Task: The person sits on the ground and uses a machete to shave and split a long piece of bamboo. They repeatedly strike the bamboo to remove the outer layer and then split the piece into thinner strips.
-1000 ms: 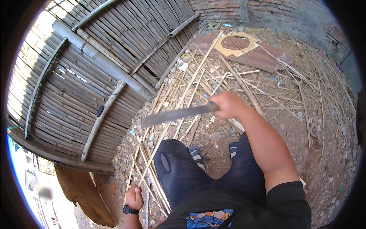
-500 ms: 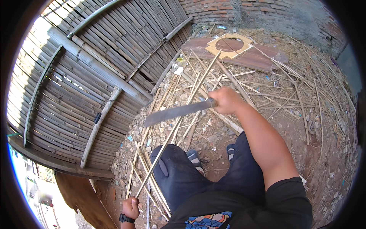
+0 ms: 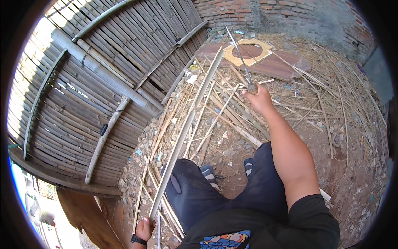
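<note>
A long split bamboo strip (image 3: 181,137) slants up from the lower left, its hollow inner face turned toward me. My left hand (image 3: 144,229), with a black watch on its wrist, is closed round the strip's lower end. Farther up and to the right, my right hand (image 3: 259,98) grips the handle of a machete (image 3: 239,52). Its blade points away from me and shows nearly edge-on, to the right of the strip's far end and apart from it. Several thin bamboo strips (image 3: 159,143) lie on the ground below and beside the held one.
A wooden plank (image 3: 286,65) lies ahead with a yellowish frame (image 3: 248,53), cut with a round hole, on it. A bamboo slat wall (image 3: 103,83) stands at left, a brick wall (image 3: 286,12) behind. Straw and sticks (image 3: 331,87) litter the right side.
The machete has swung from pointing left across the strips to pointing away from me. My right hand moved a little right and farther off. The held strip has turned, showing its broad hollow face.
</note>
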A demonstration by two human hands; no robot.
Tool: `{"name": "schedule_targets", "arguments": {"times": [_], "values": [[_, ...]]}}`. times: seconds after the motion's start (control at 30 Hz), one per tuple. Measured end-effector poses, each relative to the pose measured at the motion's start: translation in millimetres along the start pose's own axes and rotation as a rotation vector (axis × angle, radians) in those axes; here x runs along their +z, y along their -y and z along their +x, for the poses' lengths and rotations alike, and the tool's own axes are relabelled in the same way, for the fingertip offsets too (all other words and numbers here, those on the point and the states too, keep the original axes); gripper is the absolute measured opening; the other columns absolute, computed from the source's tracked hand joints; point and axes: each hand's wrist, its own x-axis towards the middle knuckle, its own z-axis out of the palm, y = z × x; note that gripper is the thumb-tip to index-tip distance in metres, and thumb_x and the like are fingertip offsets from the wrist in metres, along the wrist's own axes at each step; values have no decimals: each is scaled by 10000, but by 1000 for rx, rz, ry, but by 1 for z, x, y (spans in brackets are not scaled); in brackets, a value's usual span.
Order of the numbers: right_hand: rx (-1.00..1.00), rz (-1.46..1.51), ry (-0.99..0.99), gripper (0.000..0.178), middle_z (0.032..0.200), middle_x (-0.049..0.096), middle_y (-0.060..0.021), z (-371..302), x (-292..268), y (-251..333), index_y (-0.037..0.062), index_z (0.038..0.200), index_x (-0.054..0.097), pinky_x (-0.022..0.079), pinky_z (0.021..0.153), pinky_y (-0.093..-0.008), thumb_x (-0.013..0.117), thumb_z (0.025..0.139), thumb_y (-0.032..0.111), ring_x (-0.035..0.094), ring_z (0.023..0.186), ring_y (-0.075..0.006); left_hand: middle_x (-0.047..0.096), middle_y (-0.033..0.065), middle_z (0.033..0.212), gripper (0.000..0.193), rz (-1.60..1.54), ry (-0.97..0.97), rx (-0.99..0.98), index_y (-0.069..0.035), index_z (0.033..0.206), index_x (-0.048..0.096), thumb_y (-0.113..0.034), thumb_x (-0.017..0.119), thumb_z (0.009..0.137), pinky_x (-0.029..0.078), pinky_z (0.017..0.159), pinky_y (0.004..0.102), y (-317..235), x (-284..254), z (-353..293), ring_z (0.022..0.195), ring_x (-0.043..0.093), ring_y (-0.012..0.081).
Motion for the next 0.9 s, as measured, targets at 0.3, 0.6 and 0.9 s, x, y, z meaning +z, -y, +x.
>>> {"name": "schedule_targets", "arguments": {"times": [0.3, 0.6, 0.9], "values": [[-679, -571, 357, 304, 821, 698, -196, -34, 15, 36, 80, 1047, 682, 525, 720, -473, 736, 796, 244, 677, 792, -392, 459, -2, 536, 682, 161, -52, 231, -25, 678, 546, -545, 309, 1051, 282, 443, 275, -25, 8, 16, 454, 400, 89], [-497, -476, 303, 275, 804, 694, -182, -29, 21, 24, 75, 1028, 683, 526, 708, -459, 718, 814, 244, 677, 755, -376, 467, 1, 540, 684, -1, 2, 32, -31, 703, 574, -560, 309, 1045, 301, 436, 264, -14, 3, 3, 447, 400, 95], [-319, -353, 94, 216, 783, 690, -147, -5, 15, -5, 108, 976, 680, 536, 709, -455, 700, 774, 181, 686, 773, -352, 474, 10, 527, 681, 290, -47, 254, -27, 655, 551, -510, 296, 1062, 316, 446, 285, -54, 10, 7, 458, 425, 99]]}}
